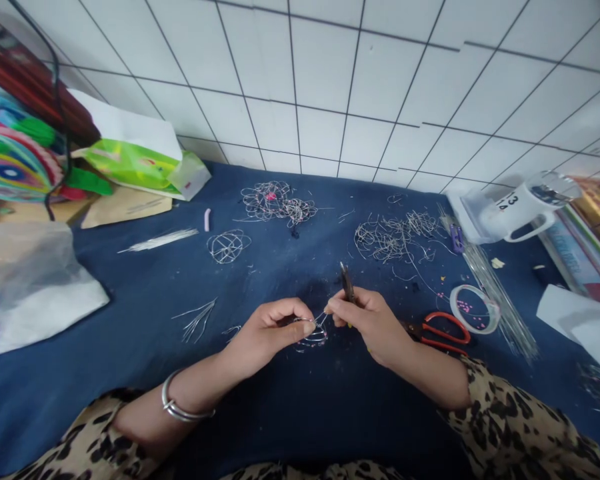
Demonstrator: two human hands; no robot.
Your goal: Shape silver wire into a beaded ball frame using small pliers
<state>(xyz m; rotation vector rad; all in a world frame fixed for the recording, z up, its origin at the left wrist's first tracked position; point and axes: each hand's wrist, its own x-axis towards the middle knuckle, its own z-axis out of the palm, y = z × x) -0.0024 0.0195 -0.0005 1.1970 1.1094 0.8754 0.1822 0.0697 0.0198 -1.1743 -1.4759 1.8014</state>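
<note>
My left hand (275, 327) pinches a small round wire frame (314, 335) with tiny pink beads on it, held just above the dark blue cloth. My right hand (367, 320) is closed around dark-jawed pliers (347, 283), whose tip points away from me. Its thumb and forefinger also pinch the end of a thin wire (323, 316) that runs from the frame. Much of the frame is hidden behind my left fingers, and the pliers' handles are mostly covered by my right palm.
Red-handled scissors (445, 332) lie beside my right wrist, near a white ring-shaped dish (475, 309) with pink beads. Straight wires (500, 300) lie behind it. Tangled wire (395, 237), a wire ball (229, 247) and beaded wirework (277, 202) sit farther back. A mug (520, 210) stands right.
</note>
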